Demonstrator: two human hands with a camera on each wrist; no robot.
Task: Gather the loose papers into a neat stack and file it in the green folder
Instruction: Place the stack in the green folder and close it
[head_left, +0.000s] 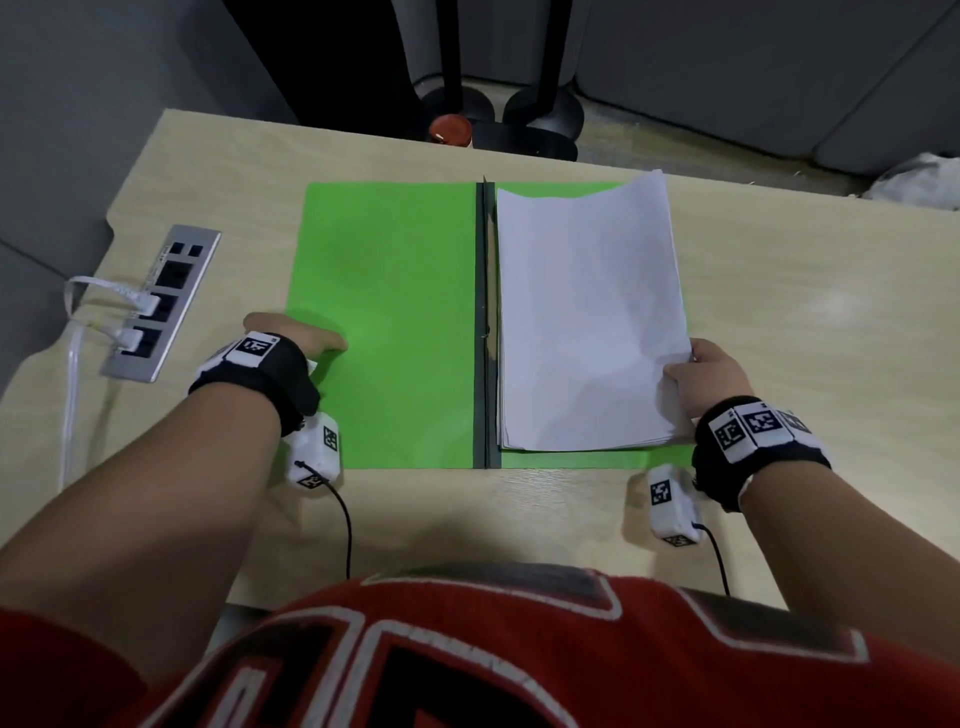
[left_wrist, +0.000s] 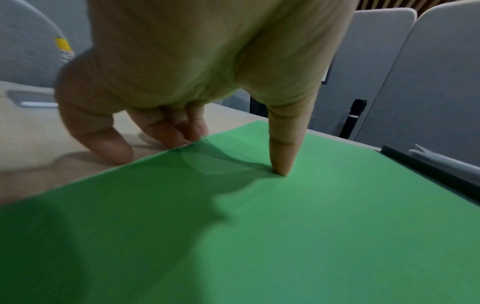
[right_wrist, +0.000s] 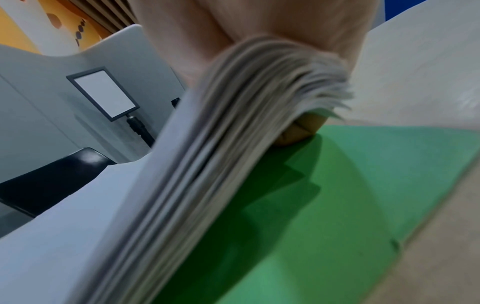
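We have the green folder (head_left: 384, 322) lying open on the desk (head_left: 779, 312), and the stack of papers (head_left: 587, 317) sits on its right half, beside the dark spine (head_left: 484, 322). Our right hand (head_left: 711, 379) pinches the stack's near right corner, lifting that edge, probably to square the sheets. Our left hand (head_left: 291, 338) grasps nothing; its thumb (left_wrist: 281, 148) presses the left cover flat so the folder stays open, the other fingers curled at its edge.
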